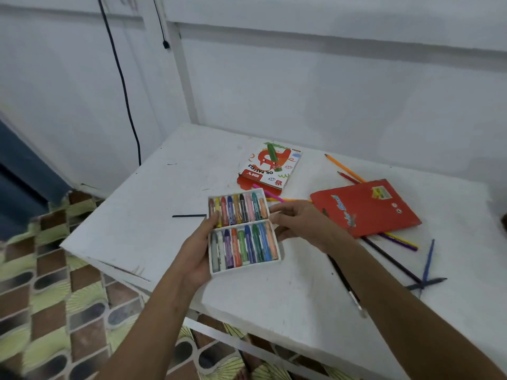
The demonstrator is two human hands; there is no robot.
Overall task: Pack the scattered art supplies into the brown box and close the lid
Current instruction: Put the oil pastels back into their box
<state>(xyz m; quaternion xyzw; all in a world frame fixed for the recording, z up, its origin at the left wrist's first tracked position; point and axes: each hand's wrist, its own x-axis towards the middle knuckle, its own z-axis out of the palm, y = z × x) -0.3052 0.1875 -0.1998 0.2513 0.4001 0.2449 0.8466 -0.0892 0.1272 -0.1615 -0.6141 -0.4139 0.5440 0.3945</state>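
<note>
A white tray of oil pastels (242,231) with two rows of coloured sticks is held above the white table (153,215). My left hand (201,248) grips its left edge, thumb on top. My right hand (297,224) holds the right edge with fingers curled around it. The oil pastels sleeve (270,167) lies behind the tray with a green pastel (273,157) on top. A red colour pencil packet (366,207) lies to the right. No brown box is in view.
Loose coloured pencils lie around the red packet: orange (344,167), red (348,177), purple (399,242), dark blue (428,260). A pink pastel (267,193) and a black pencil (189,215) lie near the tray. A thin brush (347,286) lies under my right forearm. Patterned floor lies left of the table.
</note>
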